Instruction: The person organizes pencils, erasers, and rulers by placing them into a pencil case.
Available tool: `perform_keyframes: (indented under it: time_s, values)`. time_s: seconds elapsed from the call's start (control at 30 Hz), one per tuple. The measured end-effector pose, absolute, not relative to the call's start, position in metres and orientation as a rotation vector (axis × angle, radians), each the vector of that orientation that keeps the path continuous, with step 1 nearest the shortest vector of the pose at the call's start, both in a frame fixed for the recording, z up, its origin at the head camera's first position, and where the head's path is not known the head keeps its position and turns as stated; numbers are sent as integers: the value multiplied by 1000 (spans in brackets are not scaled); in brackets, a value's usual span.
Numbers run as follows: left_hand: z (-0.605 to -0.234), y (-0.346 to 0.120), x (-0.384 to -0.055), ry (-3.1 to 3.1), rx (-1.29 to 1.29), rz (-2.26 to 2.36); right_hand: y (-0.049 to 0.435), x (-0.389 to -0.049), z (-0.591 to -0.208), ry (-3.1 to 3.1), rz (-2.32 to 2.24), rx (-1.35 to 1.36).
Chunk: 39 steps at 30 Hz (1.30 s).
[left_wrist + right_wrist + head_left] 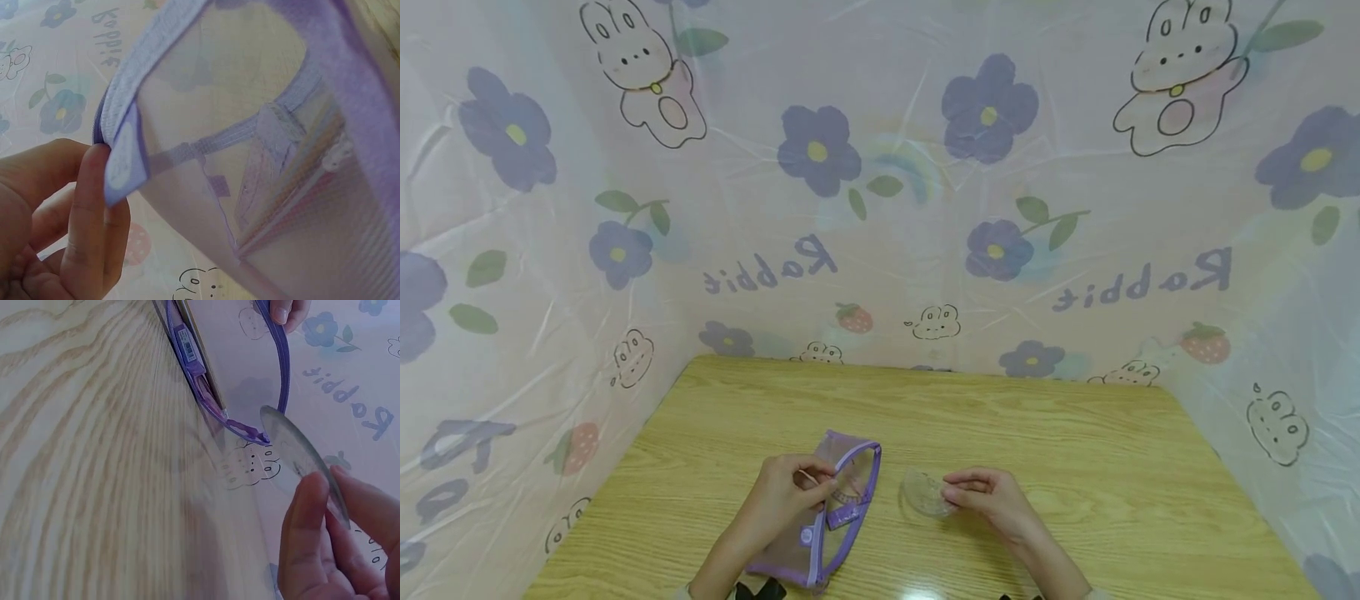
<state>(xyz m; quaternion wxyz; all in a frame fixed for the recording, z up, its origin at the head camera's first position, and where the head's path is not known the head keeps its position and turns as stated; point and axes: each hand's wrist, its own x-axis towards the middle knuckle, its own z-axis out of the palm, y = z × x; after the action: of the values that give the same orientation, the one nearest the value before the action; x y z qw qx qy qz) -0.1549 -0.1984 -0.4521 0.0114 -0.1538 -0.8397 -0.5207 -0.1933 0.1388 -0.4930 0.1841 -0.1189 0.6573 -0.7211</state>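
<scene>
A mesh pencil case (782, 546) with purple zip trim lies on the table in the head view, its mouth spread apart. My left hand (793, 492) pinches the zipped edge near a small purple tag (127, 159). Inside the case are a purple packet with a barcode label (186, 347), a long thin stick-like item (203, 356) and a clear pinkish piece with markings (847, 483). To the right of the case, my right hand (992, 500) pinches a thin clear protractor (925, 493) between thumb and fingers, apart from the case.
The wood-grain table (1037, 433) extends around both hands. A printed cloth (895, 233) with rabbits and flowers hangs at the back and along both sides. Black pieces (762, 590) show at the bottom edge near the wrists.
</scene>
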Motion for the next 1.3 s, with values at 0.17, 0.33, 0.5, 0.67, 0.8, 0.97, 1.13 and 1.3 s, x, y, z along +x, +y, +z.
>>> perform_keyframes:
  time_s: [0.17,0.33,0.5,0.67,0.8,0.97,1.13,1.3]
  values:
    - [-451,-198,-155,-2626,-477,-1621,129,-198,-495,1798,-2042,-370]
    - [-450,-196,-155,-2627,-458,-1641,119,-202,-496,1753,-2061,-381]
    - [-450,-197,-155,-2619,-459,-1643,109,-205,-495,1732,-2058,-377]
    - [-451,-197,-155,-2614,-457,-1645,101,-207,-496,1690,-2067,-394]
    - [-451,-197,-155,-2621,-453,-1640,94,-209,-497,1650,-2079,-418]
    - [-451,-197,-155,-2626,-449,-1639,85,-211,-498,1624,-2087,-429]
    - [-451,-196,-155,-2626,-450,-1634,80,-211,-498,1607,-2092,-442]
    - [-450,-196,-155,-2630,-451,-1632,74,-210,-499,1580,-2109,-447]
